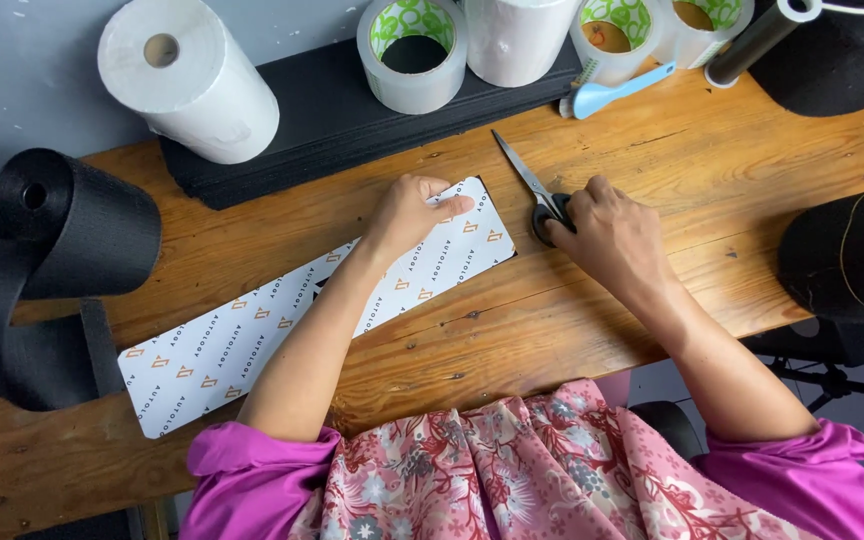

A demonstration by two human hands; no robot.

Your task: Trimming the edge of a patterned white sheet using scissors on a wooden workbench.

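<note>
Scissors flat on table, blades shut, right hand curled over handles. Left hand presses white strip flat. Risk: strip skews if pressure eases; tip near fingers

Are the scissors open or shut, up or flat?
Shut and flat. The scissors lie on the wooden table, blades together in one line, right hand over the black handles.

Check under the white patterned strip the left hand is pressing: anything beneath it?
A dark edge peeks out at the far end of the white patterned strip, beside the left hand. Elsewhere only the wooden table shows around it; anything more is covered.
</note>
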